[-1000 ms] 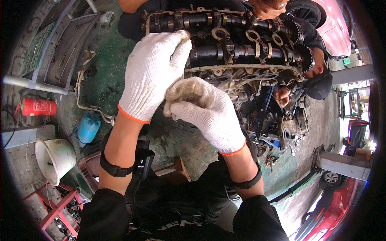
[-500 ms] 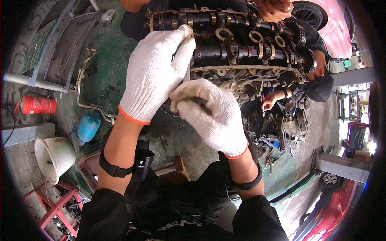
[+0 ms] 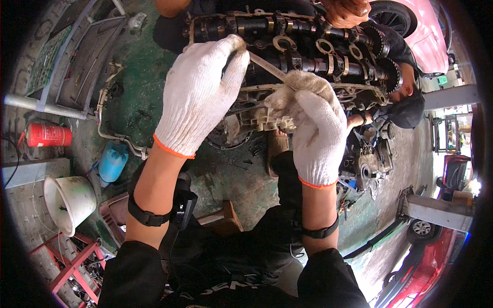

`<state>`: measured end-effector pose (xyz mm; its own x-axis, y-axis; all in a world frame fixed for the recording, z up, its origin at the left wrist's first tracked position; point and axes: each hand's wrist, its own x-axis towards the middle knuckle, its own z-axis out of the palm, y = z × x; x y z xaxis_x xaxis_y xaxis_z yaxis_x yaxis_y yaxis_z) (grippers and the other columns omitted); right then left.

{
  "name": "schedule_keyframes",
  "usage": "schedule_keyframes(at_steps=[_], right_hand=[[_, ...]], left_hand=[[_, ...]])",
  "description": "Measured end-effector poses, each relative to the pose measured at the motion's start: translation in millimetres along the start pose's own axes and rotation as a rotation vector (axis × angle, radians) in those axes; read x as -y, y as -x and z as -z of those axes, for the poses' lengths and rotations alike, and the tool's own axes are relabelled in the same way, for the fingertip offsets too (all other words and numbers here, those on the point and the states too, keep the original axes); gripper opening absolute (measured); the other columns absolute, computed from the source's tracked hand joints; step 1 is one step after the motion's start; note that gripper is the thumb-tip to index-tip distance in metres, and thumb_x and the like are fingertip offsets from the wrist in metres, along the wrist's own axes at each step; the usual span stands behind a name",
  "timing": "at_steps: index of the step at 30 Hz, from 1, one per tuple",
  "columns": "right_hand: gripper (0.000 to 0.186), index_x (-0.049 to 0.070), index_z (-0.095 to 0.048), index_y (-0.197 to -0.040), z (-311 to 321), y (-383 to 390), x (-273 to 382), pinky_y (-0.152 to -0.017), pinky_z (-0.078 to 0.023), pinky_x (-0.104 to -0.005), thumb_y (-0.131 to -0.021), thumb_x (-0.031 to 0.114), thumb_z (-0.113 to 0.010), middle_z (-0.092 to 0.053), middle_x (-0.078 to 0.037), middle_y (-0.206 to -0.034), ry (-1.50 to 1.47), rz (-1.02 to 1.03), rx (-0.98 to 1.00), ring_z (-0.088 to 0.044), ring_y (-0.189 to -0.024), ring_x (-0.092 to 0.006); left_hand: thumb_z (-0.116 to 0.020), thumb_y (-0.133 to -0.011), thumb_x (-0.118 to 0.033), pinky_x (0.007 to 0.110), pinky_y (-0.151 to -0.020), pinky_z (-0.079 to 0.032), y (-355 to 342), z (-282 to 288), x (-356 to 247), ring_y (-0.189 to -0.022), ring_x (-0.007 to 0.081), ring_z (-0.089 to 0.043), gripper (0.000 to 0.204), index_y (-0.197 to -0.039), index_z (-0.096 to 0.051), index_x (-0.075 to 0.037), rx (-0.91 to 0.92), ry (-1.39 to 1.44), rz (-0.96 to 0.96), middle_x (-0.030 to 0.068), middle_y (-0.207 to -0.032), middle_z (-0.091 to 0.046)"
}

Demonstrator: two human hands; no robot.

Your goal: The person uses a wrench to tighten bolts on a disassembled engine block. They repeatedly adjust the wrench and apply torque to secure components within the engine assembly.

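A slim metal wrench spans the gap between my two white-gloved hands, above the cylinder head with its dark, oily camshafts. My left hand is closed on one end, thumb and fingers pinched together over the head's left part. At the other end my right hand has its fingers curled around the wrench, over the head's near edge. Both ends of the wrench are hidden inside the gloves. Round sprockets sit at the right end of the camshafts.
Another person's hand rests at the head's far edge; a co-worker in a dark cap leans in at the right. Engine parts lie on the floor below. Left are a fire extinguisher, a blue jug and a white bucket.
My right hand has moved right and up, away from my left. The wrench has swung from pointing toward me to slanting right across the head. My left hand has barely shifted.
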<state>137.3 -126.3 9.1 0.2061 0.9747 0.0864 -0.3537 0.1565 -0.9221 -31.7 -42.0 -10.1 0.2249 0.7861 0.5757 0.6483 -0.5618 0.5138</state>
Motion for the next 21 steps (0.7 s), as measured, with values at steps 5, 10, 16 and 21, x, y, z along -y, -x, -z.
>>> schedule_keyframes(at_steps=[5,10,16,21], right_hand=[[0.024,-0.007,-0.064,-0.116,1,-2,-1,-0.079,-0.055,-0.0283,-0.095,0.004,-0.058,-0.073,-0.015,-0.095,-0.1,-0.015,0.003,-0.07,-0.083,-0.0192],[0.023,-0.008,-0.065,-0.113,1,-3,-1,-0.079,-0.055,-0.0299,-0.095,0.002,-0.055,-0.073,-0.015,-0.092,-0.162,-0.013,-0.077,-0.07,-0.082,-0.0188],[0.021,-0.007,-0.068,-0.104,-3,-4,2,-0.072,-0.053,-0.0247,-0.098,0.008,-0.055,-0.073,-0.012,-0.088,0.059,-0.166,0.085,-0.067,-0.072,-0.014],[0.019,-0.005,-0.068,-0.111,-22,6,-7,-0.076,-0.052,-0.0228,-0.095,0.003,-0.062,-0.073,-0.007,-0.094,0.056,-0.405,0.278,-0.067,-0.082,-0.0103]], left_hand=[[-0.067,-0.096,-0.026,0.041,-0.078,-0.054,-2,-6,2,-0.084,0.0303,-0.068,0.023,-0.106,-0.073,-0.006,-0.078,-0.06,-0.088,0.0115,-0.091,-0.073],[-0.066,-0.096,-0.027,0.041,-0.078,-0.054,-1,-5,2,-0.084,0.0297,-0.067,0.023,-0.105,-0.073,-0.006,-0.079,-0.093,-0.08,0.0106,-0.09,-0.073],[-0.065,-0.096,-0.027,0.041,-0.077,-0.054,-2,-4,-1,-0.084,0.0299,-0.068,0.024,-0.105,-0.073,-0.007,-0.076,-0.138,-0.034,0.0123,-0.091,-0.073],[-0.065,-0.097,-0.028,0.04,-0.082,-0.054,-3,1,-1,-0.092,0.0317,-0.069,0.027,-0.111,-0.073,-0.006,0.01,-0.022,0.051,0.0151,-0.099,-0.073]])
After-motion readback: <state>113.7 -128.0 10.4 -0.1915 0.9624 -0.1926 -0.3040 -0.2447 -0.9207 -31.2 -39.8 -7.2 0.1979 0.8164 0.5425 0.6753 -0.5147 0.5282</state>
